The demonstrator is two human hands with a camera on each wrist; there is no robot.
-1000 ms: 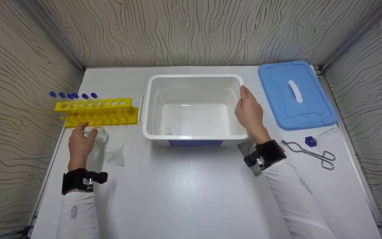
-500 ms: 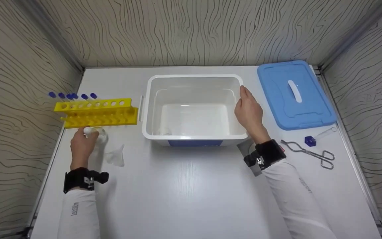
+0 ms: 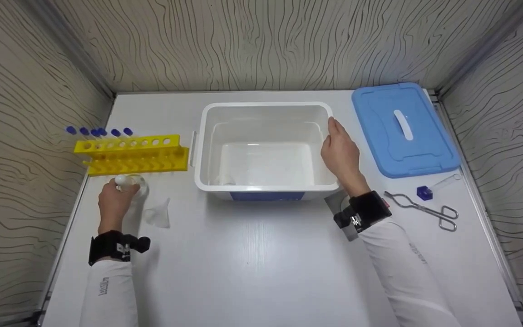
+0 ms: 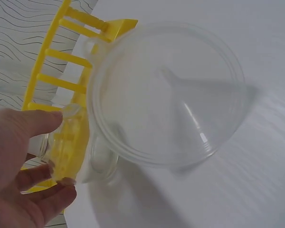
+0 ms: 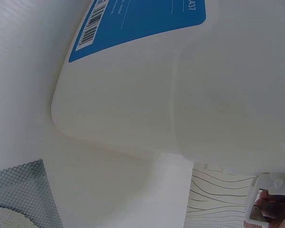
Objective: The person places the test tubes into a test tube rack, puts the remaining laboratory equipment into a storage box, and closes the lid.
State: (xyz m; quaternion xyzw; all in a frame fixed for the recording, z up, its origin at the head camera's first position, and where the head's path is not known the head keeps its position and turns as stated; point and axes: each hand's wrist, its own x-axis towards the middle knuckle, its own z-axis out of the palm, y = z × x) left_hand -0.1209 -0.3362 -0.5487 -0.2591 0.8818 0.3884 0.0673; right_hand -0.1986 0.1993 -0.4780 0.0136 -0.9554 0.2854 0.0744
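Rack left of tub; lid right; tongs before lid.

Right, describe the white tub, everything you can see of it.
The tub is a white plastic rectangular bin with rounded corners and a rolled rim. It stands upright and open mid-table, nothing plainly inside. A blue label with a barcode is on its near wall. The right hand rests on its right rim; its blue lid lies apart, to the right.
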